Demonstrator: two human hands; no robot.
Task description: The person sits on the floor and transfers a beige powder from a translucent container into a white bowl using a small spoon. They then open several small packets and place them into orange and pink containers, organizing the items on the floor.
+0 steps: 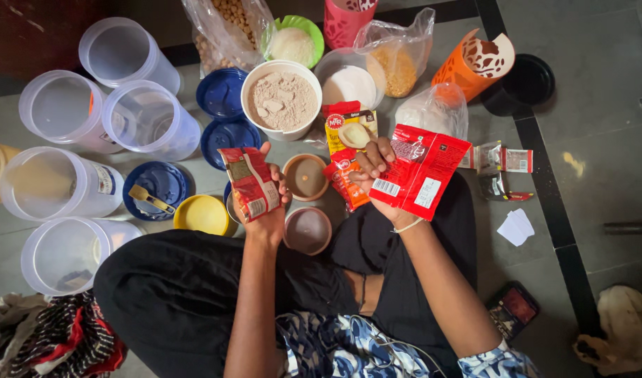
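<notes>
I sit on the floor with jars and packets around my knees. My left hand (268, 210) grips a small red spice packet (251, 180), held upright. My right hand (377, 168) holds a larger red packet (420, 171) with a white label, tilted to the right. Between my hands stand two small round brown containers (305, 176) (307, 229), both uncovered. Under my right hand lie a yellow-and-red packet (349, 126) and an orange-red packet (347, 183).
Several clear plastic jars (151, 119) lie at the left beside blue lids (223, 92) and a yellow lid (202, 213). A white tub of brown powder (281, 101), bags of pulses (398, 66), an orange container (471, 66), small packets (499, 159) and a phone (513, 308) surround me.
</notes>
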